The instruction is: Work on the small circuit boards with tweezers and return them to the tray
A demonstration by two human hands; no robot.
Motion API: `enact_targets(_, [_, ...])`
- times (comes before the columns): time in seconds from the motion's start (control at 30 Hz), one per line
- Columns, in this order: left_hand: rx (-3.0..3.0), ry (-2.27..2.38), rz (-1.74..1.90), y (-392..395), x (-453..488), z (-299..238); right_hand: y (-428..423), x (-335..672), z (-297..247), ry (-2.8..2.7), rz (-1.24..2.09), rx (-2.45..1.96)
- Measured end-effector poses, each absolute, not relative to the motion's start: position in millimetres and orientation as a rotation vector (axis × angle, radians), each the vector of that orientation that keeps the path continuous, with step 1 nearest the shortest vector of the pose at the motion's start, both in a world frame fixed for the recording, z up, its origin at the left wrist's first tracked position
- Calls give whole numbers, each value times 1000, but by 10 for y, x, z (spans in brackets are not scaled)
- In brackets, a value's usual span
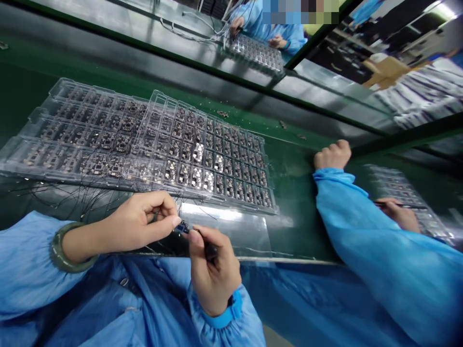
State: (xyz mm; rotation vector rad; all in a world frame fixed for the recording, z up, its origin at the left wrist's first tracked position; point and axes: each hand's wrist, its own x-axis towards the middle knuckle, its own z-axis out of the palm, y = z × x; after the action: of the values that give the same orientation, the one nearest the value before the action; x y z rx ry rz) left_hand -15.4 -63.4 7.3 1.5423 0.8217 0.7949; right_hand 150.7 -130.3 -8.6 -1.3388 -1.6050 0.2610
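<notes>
A small dark circuit board (pixel 182 226) is held above the table's front edge, between my two hands. My left hand (pixel 139 219) is closed, with thumb and forefinger pinching the board's left end. My right hand (pixel 215 265) is closed at the board's right end. A dark, rounded object (pixel 210 251) shows inside its curled fingers, partly hidden; its kind cannot be made out. Just beyond my hands lies a clear plastic tray (pixel 273 205) with rows of small circuit boards, overlapping a second clear tray (pixel 21 159) on the left.
Thin black wires (pixel 77 197) trail from the left tray's front edge. On the right, a co-worker's blue sleeve (pixel 347 226) reaches over the green table (pixel 292 168), its fist resting near the rail. Another person works at a tray (pixel 255 52) across the bench.
</notes>
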Motion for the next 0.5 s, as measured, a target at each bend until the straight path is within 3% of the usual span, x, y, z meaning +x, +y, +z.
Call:
enact_targets(0.23, [1987,702,946,-611,-195,-50,-1302,1535,-116,-1547,298,-1378])
enact_targets(0.5, [2046,677,746,-589,-238,-73,-1336,1580,-194,-1621,334,-1321])
